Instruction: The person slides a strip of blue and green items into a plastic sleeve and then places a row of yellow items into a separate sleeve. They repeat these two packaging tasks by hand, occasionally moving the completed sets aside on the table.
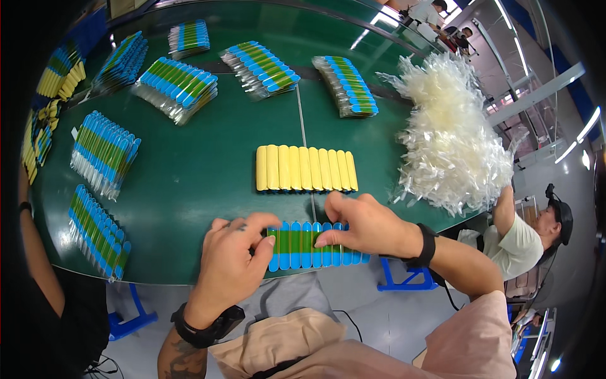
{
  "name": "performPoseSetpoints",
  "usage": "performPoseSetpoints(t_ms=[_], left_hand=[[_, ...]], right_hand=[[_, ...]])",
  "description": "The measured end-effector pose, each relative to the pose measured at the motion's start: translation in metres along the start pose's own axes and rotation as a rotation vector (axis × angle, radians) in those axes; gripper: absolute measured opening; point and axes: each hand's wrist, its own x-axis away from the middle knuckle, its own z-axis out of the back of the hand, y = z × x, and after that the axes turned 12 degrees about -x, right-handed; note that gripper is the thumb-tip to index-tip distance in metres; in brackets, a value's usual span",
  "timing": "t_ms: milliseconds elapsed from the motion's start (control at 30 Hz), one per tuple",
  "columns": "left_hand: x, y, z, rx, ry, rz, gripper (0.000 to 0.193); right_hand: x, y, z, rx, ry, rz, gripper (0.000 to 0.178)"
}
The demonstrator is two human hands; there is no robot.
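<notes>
Near the table's front edge lies a side-by-side row of flat, round-ended strips (292, 252), blue at both ends and green across the middle. My left hand (230, 259) closes on the row's left end, its thumb and forefinger at the end strip. At the right part, my right hand (372, 224) grips the same row, with the thumb lying across the front faces and the other fingers curled behind. Just beyond my hands, a second row of strips (306, 168) rests with plain yellow faces up and dark blue showing along its near edge.
Bundles of blue-green strips in clear sleeves (177, 88) stand around the green table (208, 158). A large heap of clear plastic sleeves (448, 139) covers the right side, where a co-worker's arm (504, 208) reaches in. Another person's arm (39, 252) is at the left. Blue stools (407, 278) stand below.
</notes>
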Motion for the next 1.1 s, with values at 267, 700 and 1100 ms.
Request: performPoseSetpoints(t_ms=[267, 700, 1100], left_hand=[[0.006, 0.0, 0.006, -0.271, 0.003, -0.301, 0.04], [0.049, -0.014, -0.009, -0.632, 0.24, -0.835, 0.018], [0.112, 0.022, 0.024, -0.325, -0.005, -0.646, 0.027]], right_hand=[[0.037, -0.009, 0.005, 0.57, -0.138, 0.282, 0.057], [0.097, 0.031, -0.031, 0.516, 0.218, 0.738, 0.017], [0.145, -0.014, -0.03, 0.204, 0.119, 0.506, 0.007]])
